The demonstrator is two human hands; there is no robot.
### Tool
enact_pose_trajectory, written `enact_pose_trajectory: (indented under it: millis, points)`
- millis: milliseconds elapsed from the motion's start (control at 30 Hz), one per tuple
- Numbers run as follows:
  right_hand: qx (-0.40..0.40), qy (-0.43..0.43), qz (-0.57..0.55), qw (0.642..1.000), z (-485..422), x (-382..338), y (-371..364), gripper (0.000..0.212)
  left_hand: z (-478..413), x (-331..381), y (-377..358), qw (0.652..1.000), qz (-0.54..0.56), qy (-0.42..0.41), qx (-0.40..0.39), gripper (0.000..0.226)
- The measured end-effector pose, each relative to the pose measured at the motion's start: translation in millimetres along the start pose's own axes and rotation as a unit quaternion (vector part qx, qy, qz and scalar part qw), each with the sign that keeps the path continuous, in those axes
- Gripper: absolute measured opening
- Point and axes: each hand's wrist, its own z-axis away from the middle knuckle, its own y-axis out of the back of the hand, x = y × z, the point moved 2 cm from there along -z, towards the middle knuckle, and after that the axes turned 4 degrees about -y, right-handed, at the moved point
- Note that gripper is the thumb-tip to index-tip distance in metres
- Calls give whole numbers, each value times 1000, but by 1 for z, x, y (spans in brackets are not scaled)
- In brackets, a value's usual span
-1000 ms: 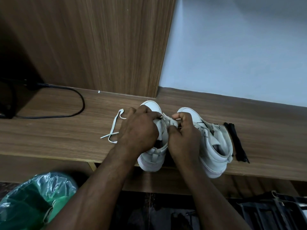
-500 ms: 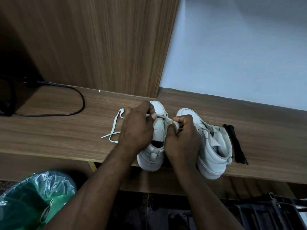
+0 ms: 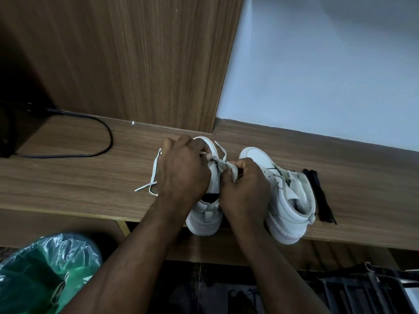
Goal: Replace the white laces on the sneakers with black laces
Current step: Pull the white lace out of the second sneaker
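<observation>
Two white high-top sneakers stand side by side on a wooden shelf (image 3: 68, 182), toes away from me. Over the left sneaker (image 3: 205, 217) my left hand (image 3: 183, 171) curls and pinches its white lace (image 3: 154, 175) near the toe; the lace's loose end trails left on the shelf. My right hand (image 3: 246, 189) pinches the same lace at the eyelets between the shoes, and a short lace end sticks up there. The right sneaker (image 3: 288, 200) stands untouched. A bundle of black laces (image 3: 319, 196) lies just right of it.
A black cable (image 3: 99, 141) loops across the shelf at the left, from a dark device at the edge. A wood panel and a pale wall rise behind. Below the shelf sit a green plastic bag (image 3: 43, 270) at left and a dark rack (image 3: 371, 288) at right.
Both hands have shifted slightly up the left sneaker toward its toe, drawing the white lace further out; a short lace end now shows above my hands.
</observation>
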Motion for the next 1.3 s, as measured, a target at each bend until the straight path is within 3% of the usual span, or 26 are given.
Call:
enact_pose_trajectory:
  millis: [67, 133, 200, 233, 300, 367, 400, 500, 567, 633, 667, 700, 767, 800, 833, 867, 900, 1000, 1033, 1100, 1167, 1300]
  points:
    - [-1, -12, 9, 1000, -1, -1, -1, 10, 1, 2, 5, 982, 171, 76, 26, 13]
    - [-5, -17, 11, 1000, 0, -2, -1, 11, -3, 1, 14, 903, 391, 174, 44, 20]
    - [-7, -16, 6, 1000, 1, -4, -2, 11, -6, -3, 23, 850, 481, 209, 46, 21]
    - [-7, -16, 3, 1000, 1, -4, -2, 11, -7, -7, 27, 851, 483, 205, 41, 17]
    - [-4, -14, 5, 1000, 3, -4, -2, 10, -9, -15, 29, 901, 404, 157, 23, 11]
    - [-1, -16, 11, 1000, 2, -3, -2, 10, -8, -17, 24, 972, 221, 81, -17, 21]
    - [0, -18, 11, 1000, 2, -2, -1, 11, -7, -14, 20, 990, 124, 49, -38, 23]
    - [1, -18, 12, 1000, 1, -1, 0, 13, -4, -6, 12, 998, 28, 20, -47, 15]
    - [0, -15, 9, 1000, 2, -1, -1, 12, -2, -4, 11, 999, 31, 4, -12, 14]
    - [2, -12, 8, 1000, 2, -2, 0, 11, 0, 1, 14, 994, 108, 15, 28, 11]
    - [3, -10, 8, 1000, 2, -2, 0, 10, -2, 1, 16, 973, 220, 59, 46, 13]
    - [4, -8, 7, 1000, 2, -3, 0, 9, -5, 2, 19, 914, 382, 121, 66, 18]
    - [1, -6, 5, 1000, 3, -3, 0, 9, -9, 3, 25, 714, 657, 221, 100, 23]
    - [0, -7, 3, 1000, 3, -4, 0, 10, -11, -1, 28, 657, 705, 242, 116, 22]
    - [0, -8, 2, 1000, 3, -3, 0, 11, -13, -6, 30, 645, 710, 254, 125, 20]
    - [1, -9, 3, 1000, 3, -2, 0, 11, -14, -11, 28, 667, 687, 258, 129, 17]
    - [4, -9, 4, 1000, 3, -1, 0, 11, -14, -15, 27, 711, 646, 251, 124, 12]
    - [10, -6, 6, 1000, 2, 1, 0, 10, -10, -16, 22, 916, 373, 133, 61, 14]
    - [11, -5, 3, 1000, 2, 0, 0, 10, -9, -14, 17, 965, 252, 74, 23, 17]
    - [10, -3, 0, 1000, 2, -1, -1, 9, -4, -7, 9, 998, 59, 7, -37, 22]
    - [9, 2, 1, 1000, 2, -2, -2, 9, 0, 0, 2, 998, -31, 11, -60, 20]
    - [4, 2, -10, 1000, 3, -2, -2, 8, 2, 6, -1, 999, 29, -11, 8, 13]
